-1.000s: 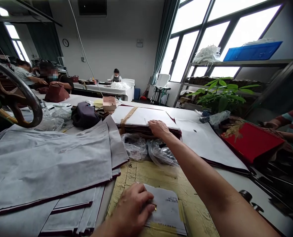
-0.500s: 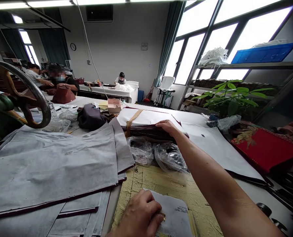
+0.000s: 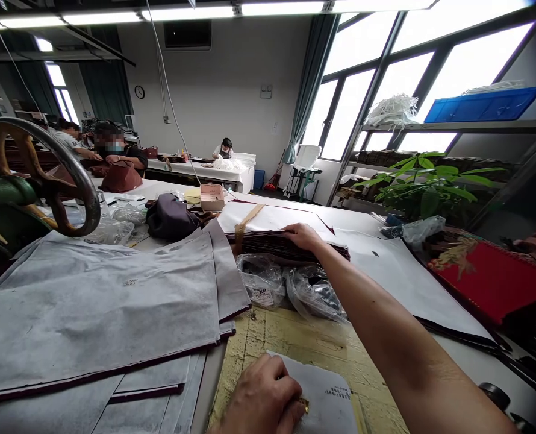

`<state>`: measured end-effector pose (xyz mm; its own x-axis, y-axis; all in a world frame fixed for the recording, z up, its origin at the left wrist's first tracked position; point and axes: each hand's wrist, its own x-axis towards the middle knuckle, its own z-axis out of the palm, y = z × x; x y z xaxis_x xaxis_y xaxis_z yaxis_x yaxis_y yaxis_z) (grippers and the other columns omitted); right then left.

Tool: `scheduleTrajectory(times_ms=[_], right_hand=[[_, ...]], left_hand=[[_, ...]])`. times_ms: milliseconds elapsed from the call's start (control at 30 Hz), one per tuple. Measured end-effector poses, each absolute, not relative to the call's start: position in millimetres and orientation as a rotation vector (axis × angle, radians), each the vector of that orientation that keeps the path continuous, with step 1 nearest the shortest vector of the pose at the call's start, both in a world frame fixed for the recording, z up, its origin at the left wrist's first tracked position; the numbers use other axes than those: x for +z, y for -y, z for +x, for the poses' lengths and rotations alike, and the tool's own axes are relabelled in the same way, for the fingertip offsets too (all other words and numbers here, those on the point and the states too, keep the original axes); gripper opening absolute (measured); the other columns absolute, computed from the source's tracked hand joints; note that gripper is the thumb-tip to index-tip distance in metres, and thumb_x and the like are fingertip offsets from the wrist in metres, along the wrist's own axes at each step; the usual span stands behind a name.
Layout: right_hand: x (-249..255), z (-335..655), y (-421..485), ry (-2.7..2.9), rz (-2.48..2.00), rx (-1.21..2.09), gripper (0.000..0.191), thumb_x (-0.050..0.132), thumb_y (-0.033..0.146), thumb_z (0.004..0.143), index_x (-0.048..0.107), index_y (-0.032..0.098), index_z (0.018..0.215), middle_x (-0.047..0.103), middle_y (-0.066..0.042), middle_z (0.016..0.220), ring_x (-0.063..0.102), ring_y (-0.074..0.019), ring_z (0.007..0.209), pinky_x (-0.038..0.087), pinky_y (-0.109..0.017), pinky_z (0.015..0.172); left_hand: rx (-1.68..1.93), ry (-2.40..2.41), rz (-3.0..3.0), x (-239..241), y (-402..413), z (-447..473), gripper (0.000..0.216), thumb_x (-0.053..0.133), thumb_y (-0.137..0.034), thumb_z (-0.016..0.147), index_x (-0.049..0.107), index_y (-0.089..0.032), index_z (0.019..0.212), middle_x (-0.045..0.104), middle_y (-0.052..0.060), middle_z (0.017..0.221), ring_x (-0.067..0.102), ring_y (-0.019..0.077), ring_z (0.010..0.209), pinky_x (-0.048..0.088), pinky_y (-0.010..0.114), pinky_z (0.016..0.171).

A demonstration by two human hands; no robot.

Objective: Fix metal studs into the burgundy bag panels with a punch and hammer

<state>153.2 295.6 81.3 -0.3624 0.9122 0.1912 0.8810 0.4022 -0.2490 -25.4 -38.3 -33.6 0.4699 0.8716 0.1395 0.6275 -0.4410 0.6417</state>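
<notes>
At the bottom centre my left hand (image 3: 263,395) is closed, its thumb and fingertips around a small gold-coloured piece (image 3: 304,405). It rests on a pale grey panel with printed marks (image 3: 324,392), which lies on a worn yellowish board (image 3: 250,343). My right arm stretches forward, and my right hand (image 3: 305,235) grips the near edge of a stack of white-backed, dark-edged sheets (image 3: 290,216). A tan strap (image 3: 245,224) runs around the stack's left part. How far my right fingers reach between the sheets is hidden.
Large grey sheets with dark red edges (image 3: 100,307) spread at left, below a machine's handwheel (image 3: 85,193). Clear plastic bags (image 3: 261,280) lie before the stack. White sheets (image 3: 385,277) and a red bag (image 3: 498,280) lie right. People sit at far tables.
The view has tilted slightly upward and shifted left, so everything sits a little lower and further right. Both hands keep nearly the same place and hold.
</notes>
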Motion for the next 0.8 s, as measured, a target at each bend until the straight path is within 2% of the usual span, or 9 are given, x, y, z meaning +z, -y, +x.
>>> scheduleTrajectory(times_ms=[100,200,300,400,500,600,800], right_hand=[[100,154,-312,2.408,-1.569,0.246,0.027,0.063,0.037,0.093,0.080,0.024,0.108,0.078,0.000,0.096,0.070,-0.0196,0.088,0.052,-0.024,0.077],[110,154,-322,2.434,-1.583,0.250,0.028,0.062,0.038,0.093,0.081,0.022,0.107,0.078,0.001,0.089,0.069,-0.0186,0.081,0.052,-0.024,0.071],[105,147,-324,2.481,-1.543,0.149,0.032,0.062,0.034,0.093,0.077,0.022,0.118,0.078,-0.001,0.102,0.070,-0.0203,0.091,0.052,-0.026,0.080],[94,135,-318,2.571,-1.463,0.004,0.044,0.067,0.028,0.090,0.068,0.030,0.134,0.072,-0.002,0.125,0.067,-0.0237,0.111,0.050,-0.029,0.094],[97,128,-309,2.612,-1.466,-0.183,0.048,0.060,0.019,0.092,0.066,0.031,0.138,0.070,-0.006,0.130,0.066,-0.0291,0.114,0.049,-0.036,0.094],[127,129,-299,2.596,-1.496,-0.380,0.051,0.058,0.012,0.090,0.066,0.030,0.137,0.070,-0.009,0.130,0.067,-0.0313,0.110,0.048,-0.038,0.090],[224,142,-260,2.571,-1.576,-0.638,0.032,0.069,0.015,0.090,0.075,0.019,0.121,0.076,-0.012,0.105,0.070,-0.0245,0.094,0.044,-0.038,0.083]], left_hand=[[0.598,-1.284,2.225,-43,35,-22,0.020,0.075,-0.038,0.085,0.074,-0.028,0.103,0.065,0.003,0.103,0.059,0.0218,0.098,0.046,0.033,0.084],[0.536,-1.322,2.263,-54,32,-18,0.023,0.077,-0.043,0.084,0.074,-0.029,0.102,0.066,0.005,0.101,0.059,0.0231,0.096,0.046,0.034,0.080],[0.493,-1.309,2.332,-65,28,-14,0.022,0.076,-0.045,0.085,0.075,-0.029,0.101,0.067,0.006,0.099,0.059,0.0233,0.092,0.044,0.033,0.073],[0.508,-1.323,2.357,-72,28,-10,0.021,0.076,-0.044,0.085,0.074,-0.029,0.100,0.066,0.006,0.094,0.058,0.0226,0.088,0.041,0.033,0.067],[0.563,-1.367,2.303,-73,30,-10,0.019,0.079,-0.042,0.081,0.075,-0.029,0.094,0.064,0.006,0.090,0.057,0.0219,0.086,0.041,0.033,0.068],[0.577,-1.341,2.266,-66,32,-15,0.018,0.077,-0.042,0.084,0.075,-0.030,0.096,0.065,0.005,0.095,0.058,0.0217,0.089,0.043,0.033,0.071],[0.365,-1.329,2.307,-54,28,-17,0.020,0.071,-0.041,0.089,0.074,-0.030,0.106,0.068,0.006,0.104,0.061,0.0261,0.097,0.043,0.034,0.071]])
